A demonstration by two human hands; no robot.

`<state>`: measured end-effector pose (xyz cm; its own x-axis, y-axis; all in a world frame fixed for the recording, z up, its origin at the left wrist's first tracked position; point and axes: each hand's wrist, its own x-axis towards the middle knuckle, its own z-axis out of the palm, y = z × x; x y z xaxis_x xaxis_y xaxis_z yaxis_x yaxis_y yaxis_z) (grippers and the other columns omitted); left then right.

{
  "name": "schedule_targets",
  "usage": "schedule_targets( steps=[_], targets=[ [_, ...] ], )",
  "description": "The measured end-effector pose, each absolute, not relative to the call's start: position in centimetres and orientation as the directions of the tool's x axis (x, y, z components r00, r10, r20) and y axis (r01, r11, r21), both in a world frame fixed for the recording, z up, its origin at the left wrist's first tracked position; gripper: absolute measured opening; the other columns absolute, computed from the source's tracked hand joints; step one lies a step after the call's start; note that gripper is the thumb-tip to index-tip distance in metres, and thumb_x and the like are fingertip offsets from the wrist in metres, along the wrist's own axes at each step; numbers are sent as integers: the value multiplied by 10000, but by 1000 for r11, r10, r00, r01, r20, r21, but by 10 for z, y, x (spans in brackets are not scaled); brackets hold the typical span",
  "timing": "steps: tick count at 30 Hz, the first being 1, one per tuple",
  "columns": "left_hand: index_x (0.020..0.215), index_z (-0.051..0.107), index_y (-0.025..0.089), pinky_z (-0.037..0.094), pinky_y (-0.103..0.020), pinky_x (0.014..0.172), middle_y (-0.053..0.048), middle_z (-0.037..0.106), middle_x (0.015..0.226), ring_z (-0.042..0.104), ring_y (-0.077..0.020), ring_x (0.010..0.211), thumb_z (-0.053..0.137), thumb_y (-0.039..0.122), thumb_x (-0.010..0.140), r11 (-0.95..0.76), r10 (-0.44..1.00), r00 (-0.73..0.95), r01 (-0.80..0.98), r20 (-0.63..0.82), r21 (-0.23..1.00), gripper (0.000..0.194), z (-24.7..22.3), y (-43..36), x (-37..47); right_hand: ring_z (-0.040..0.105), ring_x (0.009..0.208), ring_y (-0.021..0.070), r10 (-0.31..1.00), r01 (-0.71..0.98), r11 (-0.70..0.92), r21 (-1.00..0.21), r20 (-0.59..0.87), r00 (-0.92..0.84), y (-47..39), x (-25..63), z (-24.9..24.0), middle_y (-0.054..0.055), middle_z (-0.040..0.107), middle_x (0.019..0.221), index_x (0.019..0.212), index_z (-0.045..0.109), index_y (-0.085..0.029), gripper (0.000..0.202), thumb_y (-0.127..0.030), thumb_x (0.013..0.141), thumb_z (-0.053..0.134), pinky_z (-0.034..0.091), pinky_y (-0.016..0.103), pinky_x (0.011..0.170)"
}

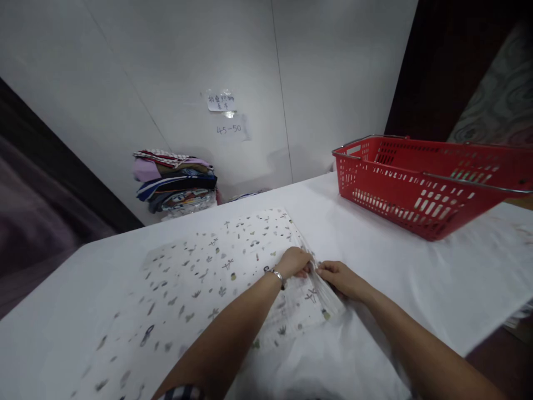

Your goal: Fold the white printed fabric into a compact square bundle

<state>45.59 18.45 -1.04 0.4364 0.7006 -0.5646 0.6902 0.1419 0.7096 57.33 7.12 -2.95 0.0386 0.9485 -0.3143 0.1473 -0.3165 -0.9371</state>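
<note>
A thin white cloth (233, 261) with small printed plants and shapes lies spread over the white-covered table. Its right edge is gathered in creases between my two hands. My left hand (295, 261), with a silver bracelet at the wrist, is closed on that edge, fingertips partly hidden. Just to the right, my right hand (339, 278) pinches the same edge between thumb and fingers. Below the hands, plain white fabric bulges toward me; whether it belongs to the printed cloth or the table cover I cannot tell.
A red plastic basket (391, 191) with metal handles stands on the table (320, 203) at the right. Behind the table's far edge rises a stack of folded clothes (179, 180). Two paper notes (233, 129) are taped to the grey wall.
</note>
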Motion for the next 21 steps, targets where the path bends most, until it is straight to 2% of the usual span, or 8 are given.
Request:
schedule_targets(
  steps=[4,6,7,9,12,15,18,21],
  targets=[
    [705,571,119,487,-284,454,-46,595,507,606,-202,466,574,479,700,106,677,462,708,-572,698,360,-11,182,454,320,361,47,957,140,-223,-965,-244,-156,66,574,-24,-89,385,497,837,543,-180,276,-440,748,559,263,175,344],
    [750,568,126,488,-286,454,-24,586,506,602,-203,477,626,439,661,64,699,468,713,-541,698,331,-11,179,452,388,389,59,934,155,-198,-968,-234,-271,65,577,-22,-69,447,528,878,576,-173,295,-437,748,557,293,178,366],
    [756,565,128,488,-285,456,-15,578,495,599,-201,480,644,380,645,61,706,460,718,-539,693,286,-10,178,450,424,411,68,936,168,-187,-968,-228,-267,65,580,-21,-53,480,547,863,587,-166,294,-435,751,547,305,183,381],
    [758,559,123,491,-281,465,-16,571,474,603,-201,488,627,264,641,114,690,446,711,-570,694,195,-9,174,447,461,438,82,973,227,-167,-959,-198,-119,68,588,-22,-30,519,566,791,586,-159,274,-423,762,518,319,197,413],
    [786,548,115,500,-284,485,-34,581,475,617,-203,499,571,201,664,201,649,450,676,-613,709,151,-7,170,441,462,462,95,985,460,-159,-874,-111,130,72,598,-27,-21,529,548,724,582,-171,232,-387,768,508,325,217,468],
    [836,538,112,510,-281,510,-36,592,498,623,-194,510,560,179,674,228,650,452,651,-611,724,176,-4,165,437,508,577,125,982,699,-183,-692,-95,162,72,599,-28,19,604,641,722,612,-185,223,-393,761,539,313,229,530],
    [901,527,107,512,-279,515,-47,602,516,636,-207,542,570,176,677,234,628,471,645,-620,727,238,-1,159,436,517,646,141,975,815,-221,-535,-128,180,69,591,-23,39,631,738,757,614,-196,190,-379,737,571,281,235,547],
    [991,498,119,516,-287,509,-39,609,555,638,-210,556,593,177,666,207,620,488,654,-615,727,344,1,153,436,496,633,133,974,832,-224,-508,-136,180,67,587,-19,25,613,719,737,590,-195,102,-290,726,552,265,233,542]
  ],
)
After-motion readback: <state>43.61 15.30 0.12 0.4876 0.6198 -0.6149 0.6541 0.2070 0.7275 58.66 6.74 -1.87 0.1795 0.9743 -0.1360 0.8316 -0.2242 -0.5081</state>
